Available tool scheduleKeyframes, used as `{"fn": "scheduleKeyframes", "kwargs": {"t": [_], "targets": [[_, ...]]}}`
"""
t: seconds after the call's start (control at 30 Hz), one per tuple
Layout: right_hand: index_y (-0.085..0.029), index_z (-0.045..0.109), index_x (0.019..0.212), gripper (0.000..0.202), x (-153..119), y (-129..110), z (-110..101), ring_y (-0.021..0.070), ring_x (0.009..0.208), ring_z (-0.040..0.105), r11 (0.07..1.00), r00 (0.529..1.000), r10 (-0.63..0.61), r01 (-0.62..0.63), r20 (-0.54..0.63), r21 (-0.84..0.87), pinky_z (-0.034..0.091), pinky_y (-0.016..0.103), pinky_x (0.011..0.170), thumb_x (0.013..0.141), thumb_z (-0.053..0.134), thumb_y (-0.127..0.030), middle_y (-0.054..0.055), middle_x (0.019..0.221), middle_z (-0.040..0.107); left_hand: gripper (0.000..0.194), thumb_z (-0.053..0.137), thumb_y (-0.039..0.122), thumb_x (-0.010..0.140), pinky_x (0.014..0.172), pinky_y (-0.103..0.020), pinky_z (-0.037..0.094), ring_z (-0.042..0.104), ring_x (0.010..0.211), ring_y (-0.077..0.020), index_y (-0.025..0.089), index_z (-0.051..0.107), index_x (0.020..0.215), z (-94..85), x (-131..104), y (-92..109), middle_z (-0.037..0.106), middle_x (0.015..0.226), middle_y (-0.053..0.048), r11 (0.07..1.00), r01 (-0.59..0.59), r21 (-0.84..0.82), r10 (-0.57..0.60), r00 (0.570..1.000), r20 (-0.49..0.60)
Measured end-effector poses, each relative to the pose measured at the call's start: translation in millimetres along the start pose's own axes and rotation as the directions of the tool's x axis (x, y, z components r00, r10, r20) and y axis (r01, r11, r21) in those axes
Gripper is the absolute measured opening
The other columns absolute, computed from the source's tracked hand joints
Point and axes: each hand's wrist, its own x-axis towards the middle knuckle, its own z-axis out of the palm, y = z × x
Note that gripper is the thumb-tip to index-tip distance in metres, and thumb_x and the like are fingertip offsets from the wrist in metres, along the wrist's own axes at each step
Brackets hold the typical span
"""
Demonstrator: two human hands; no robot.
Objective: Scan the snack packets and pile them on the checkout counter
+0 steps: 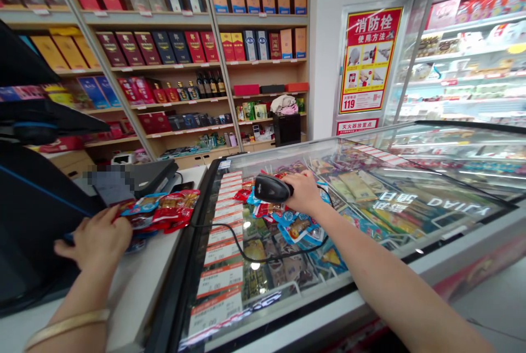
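Observation:
My right hand (304, 191) is closed round a black handheld barcode scanner (271, 188), above a glass-topped chest freezer. Under the scanner, red and blue snack packets (298, 227) lie in a pile on the glass. A black cable (236, 235) loops from there toward the counter. My left hand (101, 238) is over the white counter, thumb spread away from the fingers, at the near-left side of another pile of red and blue snack packets (175, 210). Its fingertips are partly hidden against the packets, and bits of blue packaging show beside and below the hand.
A dark monitor and stand (28, 221) occupy the left side. Behind the packets is a dark flat device (154, 175) on the counter (139, 292). The freezer (263, 276) has price labels along its left edge. Shelves of boxed goods (164, 49) line the back wall.

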Motion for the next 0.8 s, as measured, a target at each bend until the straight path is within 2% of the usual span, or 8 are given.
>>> {"fn": "scheduleKeyframes", "kwargs": {"t": [0.13,0.27,0.37,0.43,0.53,0.6,0.73,0.8], "targets": [[-0.024,0.074,0.098,0.026,0.2,2.4,0.6,0.0248,0.096,0.067,1.000,0.999,0.021,-0.021,-0.026,0.009,0.028,0.038,0.089,0.073,0.071,-0.030,0.006,0.100,0.080,0.034,0.057,0.035,0.077,0.105,-0.091,0.015,0.042,0.139,-0.0546,0.028,0.067,0.109,-1.1,-8.7,18.2,0.062,0.142,-0.011,0.992,-0.112,-0.054,0.102,0.981,-0.167],[-0.024,0.075,0.098,0.025,1.2,5.0,0.3,0.0258,0.096,0.067,0.997,0.993,0.079,-0.078,-0.085,0.012,0.029,0.038,0.089,0.075,0.071,-0.032,0.008,0.103,0.079,0.048,0.056,0.034,0.082,0.107,-0.078,0.034,0.047,0.135,-0.0516,0.021,0.064,0.128,-0.2,-15.1,54.0,0.050,0.150,-0.021,0.974,-0.221,-0.052,0.202,0.947,-0.250],[-0.024,0.075,0.096,0.023,1.4,6.8,0.6,0.0263,0.096,0.066,0.994,0.985,0.106,-0.104,-0.137,0.020,0.030,0.038,0.090,0.076,0.070,-0.034,0.008,0.101,0.078,0.052,0.054,0.039,0.083,0.105,-0.065,0.045,0.056,0.128,-0.0431,0.015,0.063,0.128,13.5,-25.1,91.6,0.060,0.134,-0.023,0.925,-0.359,-0.125,0.337,0.927,-0.167],[-0.023,0.074,0.096,0.023,1.0,7.7,1.1,0.0262,0.096,0.066,0.994,0.982,0.112,-0.108,-0.151,0.032,0.030,0.038,0.091,0.076,0.070,-0.035,0.008,0.100,0.078,0.050,0.053,0.043,0.085,0.106,-0.054,0.048,0.061,0.121,-0.0354,0.016,0.064,0.125,28.7,-37.7,118.1,0.067,0.124,-0.018,0.860,-0.450,-0.241,0.460,0.888,-0.016],[-0.023,0.074,0.099,0.026,0.5,8.7,1.8,0.0261,0.096,0.066,0.992,0.981,0.121,-0.116,-0.150,0.042,0.030,0.038,0.091,0.076,0.070,-0.033,0.007,0.101,0.078,0.048,0.054,0.043,0.086,0.108,-0.046,0.047,0.062,0.122,-0.0310,0.020,0.066,0.126,54.3,-62.1,151.9,0.068,0.130,-0.014,0.755,-0.534,-0.380,0.636,0.736,0.231],[-0.023,0.074,0.100,0.027,0.5,9.5,2.2,0.0263,0.097,0.066,0.991,0.980,0.131,-0.126,-0.153,0.041,0.031,0.038,0.091,0.075,0.070,-0.033,0.008,0.102,0.078,0.050,0.054,0.041,0.087,0.114,-0.050,0.040,0.056,0.133,-0.0322,0.021,0.064,0.133,69.6,-77.2,167.5,0.065,0.140,-0.014,0.718,-0.561,-0.412,0.694,0.624,0.360],[-0.023,0.074,0.101,0.028,1.8,12.1,3.3,0.0271,0.099,0.066,0.989,0.977,0.150,-0.148,-0.154,0.022,0.031,0.038,0.091,0.075,0.071,-0.034,0.009,0.103,0.078,0.072,0.054,0.026,0.081,0.121,-0.063,0.024,0.034,0.152,-0.0341,0.022,0.047,0.153,90.8,-95.6,180.9,0.048,0.158,-0.013,0.696,-0.590,-0.408,0.696,0.417,0.584],[-0.022,0.074,0.103,0.030,2.5,13.3,4.0,0.0271,0.100,0.066,0.988,0.977,0.151,-0.151,-0.148,0.009,0.031,0.038,0.092,0.076,0.070,-0.035,0.009,0.104,0.078,0.082,0.053,0.018,0.075,0.121,-0.064,0.023,0.033,0.153,-0.0330,0.023,0.042,0.156,96.4,-99.3,180.6,0.046,0.160,-0.013,0.683,-0.608,-0.404,0.689,0.353,0.633]]}}
